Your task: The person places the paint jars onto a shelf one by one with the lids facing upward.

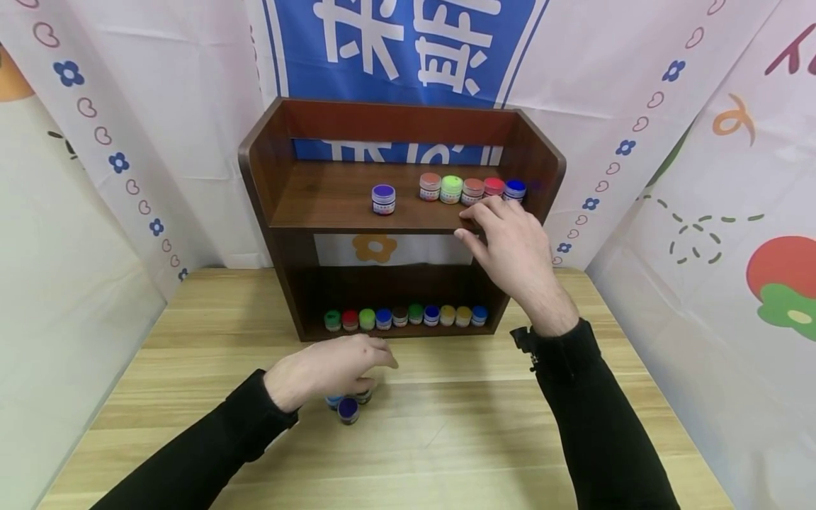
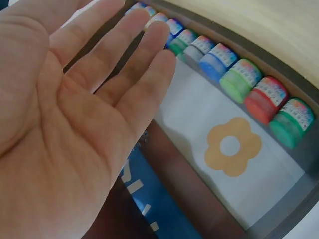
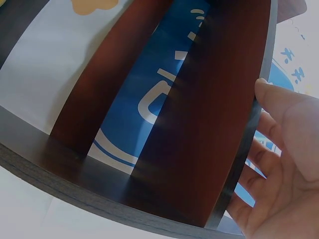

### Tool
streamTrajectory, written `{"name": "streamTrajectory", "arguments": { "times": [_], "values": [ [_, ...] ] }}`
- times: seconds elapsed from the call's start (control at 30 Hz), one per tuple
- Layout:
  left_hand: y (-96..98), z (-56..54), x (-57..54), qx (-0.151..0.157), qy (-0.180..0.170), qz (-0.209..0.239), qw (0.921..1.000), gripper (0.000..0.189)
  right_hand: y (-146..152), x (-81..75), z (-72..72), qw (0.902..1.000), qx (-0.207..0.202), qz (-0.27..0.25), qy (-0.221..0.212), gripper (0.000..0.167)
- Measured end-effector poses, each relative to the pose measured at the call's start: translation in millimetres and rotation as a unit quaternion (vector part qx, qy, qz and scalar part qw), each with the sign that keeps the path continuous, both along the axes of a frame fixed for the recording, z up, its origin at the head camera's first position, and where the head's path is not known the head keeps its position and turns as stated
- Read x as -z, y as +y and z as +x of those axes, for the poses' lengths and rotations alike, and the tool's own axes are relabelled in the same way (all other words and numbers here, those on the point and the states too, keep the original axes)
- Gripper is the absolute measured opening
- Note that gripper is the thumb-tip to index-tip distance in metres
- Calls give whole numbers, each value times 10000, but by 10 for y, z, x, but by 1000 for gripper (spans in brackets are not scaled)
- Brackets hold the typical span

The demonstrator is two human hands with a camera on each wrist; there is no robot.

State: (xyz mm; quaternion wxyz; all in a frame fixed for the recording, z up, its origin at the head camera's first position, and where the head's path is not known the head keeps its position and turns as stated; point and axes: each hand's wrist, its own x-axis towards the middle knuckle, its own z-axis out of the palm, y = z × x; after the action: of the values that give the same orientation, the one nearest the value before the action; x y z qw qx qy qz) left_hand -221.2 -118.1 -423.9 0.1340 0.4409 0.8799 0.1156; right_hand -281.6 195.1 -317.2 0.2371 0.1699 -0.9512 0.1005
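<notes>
My left hand (image 1: 334, 368) hovers over a small cluster of paint jars on the table, its fingers extended and holding nothing. Of the cluster, a dark purple-lidded jar (image 1: 348, 411) shows best; a blue-lidded jar (image 1: 334, 401) and another jar (image 1: 364, 397) are partly hidden by that hand. At the front edge of the upper shelf (image 1: 331, 205) is my right hand (image 1: 513, 244), thumb below and fingers above, with no jar visible in it. Just behind its fingers stand a red-lidded jar (image 1: 493, 186) and a blue-lidded jar (image 1: 513, 189). A purple-lidded jar (image 1: 384, 200) stands apart to the left.
The dark brown two-tier rack (image 1: 255, 180) stands at the back of the wooden table (image 1: 433, 439). A light green-lidded jar (image 1: 451, 189) is among the upper jars. Several jars, including a green one (image 1: 333, 320), line the lower tier. Printed cloth (image 1: 210, 134) hangs behind.
</notes>
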Motion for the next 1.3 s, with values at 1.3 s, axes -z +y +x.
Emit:
{"name": "streamTrajectory", "arguments": {
  "times": [1.3],
  "values": [
    [-117,-168,299,128,-262,-344,9990,17,-11,5,-4,10000,22,-16,-35,41]
  ]
}}
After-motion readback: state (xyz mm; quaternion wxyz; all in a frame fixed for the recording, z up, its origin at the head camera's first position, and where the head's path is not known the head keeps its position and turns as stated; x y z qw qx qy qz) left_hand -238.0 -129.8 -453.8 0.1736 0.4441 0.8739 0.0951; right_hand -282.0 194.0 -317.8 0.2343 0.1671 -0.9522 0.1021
